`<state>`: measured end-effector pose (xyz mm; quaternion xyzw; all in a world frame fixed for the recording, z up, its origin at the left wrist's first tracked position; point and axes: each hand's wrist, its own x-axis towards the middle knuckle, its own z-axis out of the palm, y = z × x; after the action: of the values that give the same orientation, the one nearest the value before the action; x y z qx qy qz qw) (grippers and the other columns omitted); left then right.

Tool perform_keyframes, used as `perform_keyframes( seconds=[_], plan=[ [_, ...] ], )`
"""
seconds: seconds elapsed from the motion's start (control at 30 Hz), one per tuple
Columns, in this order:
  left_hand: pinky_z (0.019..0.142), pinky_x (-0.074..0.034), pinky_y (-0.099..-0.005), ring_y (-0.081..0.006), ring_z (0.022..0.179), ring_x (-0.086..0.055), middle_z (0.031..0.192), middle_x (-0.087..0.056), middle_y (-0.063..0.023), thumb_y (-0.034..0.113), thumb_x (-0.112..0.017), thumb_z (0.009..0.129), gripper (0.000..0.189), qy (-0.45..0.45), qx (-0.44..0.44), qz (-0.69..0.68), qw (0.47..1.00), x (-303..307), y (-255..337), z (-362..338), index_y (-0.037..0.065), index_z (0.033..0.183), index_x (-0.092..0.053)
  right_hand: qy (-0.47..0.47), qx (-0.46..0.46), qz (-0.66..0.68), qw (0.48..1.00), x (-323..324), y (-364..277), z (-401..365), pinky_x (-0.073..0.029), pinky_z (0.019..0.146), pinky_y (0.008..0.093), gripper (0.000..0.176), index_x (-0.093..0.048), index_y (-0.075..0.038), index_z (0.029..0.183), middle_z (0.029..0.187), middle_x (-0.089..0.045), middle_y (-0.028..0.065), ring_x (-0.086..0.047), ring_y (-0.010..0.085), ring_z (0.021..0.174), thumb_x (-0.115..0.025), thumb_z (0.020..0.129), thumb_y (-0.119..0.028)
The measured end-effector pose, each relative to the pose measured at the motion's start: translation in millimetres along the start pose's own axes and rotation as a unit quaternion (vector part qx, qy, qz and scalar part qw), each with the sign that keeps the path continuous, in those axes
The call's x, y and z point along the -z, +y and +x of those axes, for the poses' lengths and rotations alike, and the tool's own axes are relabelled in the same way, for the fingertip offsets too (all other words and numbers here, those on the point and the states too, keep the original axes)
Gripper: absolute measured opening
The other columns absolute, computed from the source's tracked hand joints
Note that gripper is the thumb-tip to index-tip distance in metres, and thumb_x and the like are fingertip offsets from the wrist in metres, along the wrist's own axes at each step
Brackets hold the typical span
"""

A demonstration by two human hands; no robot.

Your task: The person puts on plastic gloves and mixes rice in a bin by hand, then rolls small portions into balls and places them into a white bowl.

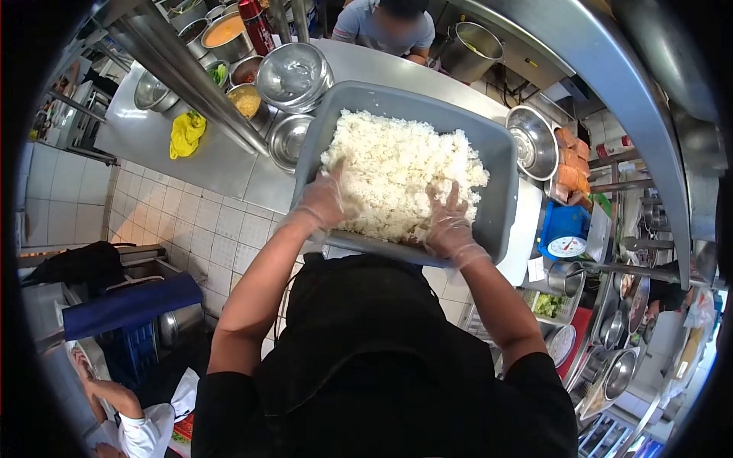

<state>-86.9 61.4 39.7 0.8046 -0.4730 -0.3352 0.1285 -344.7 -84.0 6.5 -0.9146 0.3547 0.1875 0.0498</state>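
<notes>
A grey plastic tub (500, 191) on the steel counter holds a big mound of cooked white rice (405, 153). Both my hands wear clear plastic gloves. At the tub's left side, my left hand (327, 200) touches the edge of the rice, its fingers stretched out and partly blurred. My right hand (450, 225) lies on the near right part of the rice with its fingers spread. Neither hand grips a tool. Some fingertips are hidden against the rice.
Steel bowls (294, 76) and a yellow cloth (187, 135) lie left of the tub. To the right are a metal bowl (532, 143), orange blocks (573, 164) and a blue scale (566, 229). A person (382, 30) is across the counter; another person's arm (107, 389) shows lower left.
</notes>
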Motion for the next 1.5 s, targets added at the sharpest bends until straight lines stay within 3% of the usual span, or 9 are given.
perform_keyframes(
  seconds=[0.3, 0.5, 0.63, 0.73, 0.77, 0.83, 0.87, 0.97, 1.5],
  plan=[
    [0.109, -0.041, -0.0397, -0.0479, 0.129, -0.05, 0.139, -0.035, -0.0489, 0.047, -0.081, 0.071, 0.132, -0.048, -0.008, 0.296, 0.954, -72.5, -21.1, 41.6, -0.003, 0.155, 0.008, -0.001, -0.052, 0.128, 0.99, -0.3, 7.0, 20.4, -0.039, 0.109, 0.0514, 0.076, -0.029, -0.006, 0.153, 0.146, -0.028, 0.0458, -0.056, 0.0517, 0.118, -0.057, 0.082, -0.011],
    [0.106, -0.044, -0.0441, -0.0502, 0.127, -0.05, 0.132, -0.043, -0.0436, 0.034, -0.074, 0.079, 0.113, -0.055, -0.051, 0.275, 0.958, -77.5, -48.9, 66.0, -0.004, 0.155, 0.0, 0.277, 0.155, 0.012, 0.948, -70.1, 50.2, 48.2, -0.052, 0.095, 0.045, 0.057, -0.047, -0.008, 0.14, 0.126, -0.061, 0.0184, -0.067, 0.0289, 0.101, -0.057, 0.084, -0.001],
    [0.104, -0.044, -0.0442, -0.045, 0.124, -0.054, 0.118, -0.062, -0.034, 0.027, -0.077, 0.076, 0.113, 0.011, -0.139, 0.218, 0.966, -93.9, -75.1, 75.5, -0.007, 0.155, -0.003, 0.145, -0.019, 0.444, 0.884, -40.1, 50.0, 37.2, -0.052, 0.088, 0.0349, 0.046, -0.058, -0.006, 0.127, 0.108, -0.066, 0.0123, -0.064, 0.0247, 0.086, -0.065, 0.083, 0.001],
    [0.098, -0.048, -0.0429, -0.0435, 0.113, -0.06, 0.116, -0.065, -0.0288, 0.024, -0.071, 0.082, 0.09, 0.015, -0.079, 0.182, 0.98, -60.3, -51.2, 73.7, 0.002, 0.154, -0.023, 0.108, -0.018, 0.892, 0.439, -72.1, 79.2, 73.5, -0.051, 0.083, 0.0263, 0.053, -0.052, -0.004, 0.134, 0.103, -0.068, 0.0066, -0.062, 0.0141, 0.09, -0.068, 0.085, 0.005],
    [0.097, -0.049, -0.0428, -0.0435, 0.11, -0.061, 0.116, -0.065, -0.0283, 0.025, -0.071, 0.082, 0.084, -0.003, -0.053, 0.12, 0.991, -66.2, -57.0, 76.8, 0.004, 0.152, -0.03, 0.105, -0.018, 0.892, 0.439, -60.3, 74.5, 68.8, -0.051, 0.083, 0.0263, 0.053, -0.052, -0.004, 0.134, 0.103, -0.068, 0.0066, -0.062, 0.0141, 0.09, -0.068, 0.085, 0.005],
    [0.096, -0.049, -0.0449, -0.0411, 0.111, -0.061, 0.12, -0.062, -0.0282, 0.02, -0.068, 0.084, 0.068, 0.023, -0.078, 0.089, 0.993, -48.3, -45.8, 49.3, 0.004, 0.145, -0.044, 0.207, -0.099, 0.575, 0.786, -56.4, 67.3, 56.1, -0.051, 0.085, 0.0263, 0.052, -0.05, 0.003, 0.134, 0.105, -0.069, 0.011, -0.062, 0.0141, 0.093, -0.072, 0.087, -0.001],
    [0.094, -0.05, -0.044, -0.042, 0.108, -0.062, 0.117, -0.063, -0.0293, 0.025, -0.069, 0.084, 0.067, 0.07, -0.111, 0.062, 0.989, -52.2, -56.3, 54.4, 0.001, 0.142, -0.047, 0.204, -0.083, 0.775, 0.593, -70.0, 68.2, 69.5, -0.051, 0.085, 0.0281, 0.054, -0.053, 0.008, 0.128, 0.104, -0.07, 0.0143, -0.062, 0.0154, 0.093, -0.079, 0.086, -0.015],
    [0.094, -0.05, -0.0435, -0.0433, 0.106, -0.063, 0.116, -0.064, -0.0305, 0.032, -0.071, 0.085, 0.063, 0.102, -0.143, 0.021, 0.984, -38.7, -52.7, 47.5, -0.004, 0.132, -0.054, 0.172, -0.226, 0.49, 0.824, -15.2, 46.9, 47.2, -0.051, 0.086, 0.0307, 0.058, -0.06, 0.007, 0.122, 0.103, -0.071, 0.0188, -0.065, 0.018, 0.094, -0.083, 0.082, -0.028],
    [0.079, -0.048, -0.0521, -0.0513, 0.081, -0.062, 0.073, -0.062, -0.0351, 0.054, -0.052, 0.097, 0.07, 0.242, -0.05, 0.018, 0.969, -4.8, -3.6, 22.1, -0.011, 0.074, -0.066, 0.193, -0.195, 0.574, 0.772, 66.2, 28.5, 18.0, -0.046, 0.096, 0.0373, 0.076, -0.067, -0.001, 0.123, 0.111, -0.07, 0.018, -0.065, 0.0277, 0.103, -0.054, 0.089, -0.069]
  ],
)
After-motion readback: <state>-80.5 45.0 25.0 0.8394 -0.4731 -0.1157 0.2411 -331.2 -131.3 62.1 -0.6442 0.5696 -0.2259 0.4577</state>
